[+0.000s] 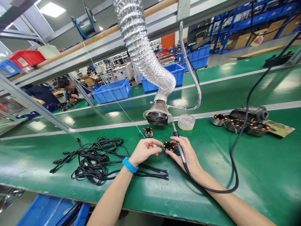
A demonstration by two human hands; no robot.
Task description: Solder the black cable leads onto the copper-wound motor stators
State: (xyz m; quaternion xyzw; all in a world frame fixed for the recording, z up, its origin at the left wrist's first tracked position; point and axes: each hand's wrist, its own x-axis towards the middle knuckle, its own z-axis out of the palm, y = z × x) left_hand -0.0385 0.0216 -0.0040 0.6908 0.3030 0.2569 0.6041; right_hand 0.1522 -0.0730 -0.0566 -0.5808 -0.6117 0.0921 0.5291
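A small ring-shaped motor stator [168, 146] with copper windings is between my hands above the green bench. My right hand [187, 153] grips a soldering iron [180, 150], its tip pointing up and away, while thumb and fingertips also touch the stator's right side. My left hand [148, 150], with a blue wristband, has thumb and index finger close together at the stator's left edge; whatever is between them is too small to name. Another stator [148, 131] sits just beyond. Black cables [94, 163] lie coiled at the left, their stripped ends near my left wrist.
A fume extractor [157, 116] hangs on a silver duct [150, 56] ahead of my hands. Beside it is a round white container [186, 121]. Several stators [235, 125] and a metal part [250, 113] sit right. The iron's cord [235, 157] loops over my right forearm. A person works far left.
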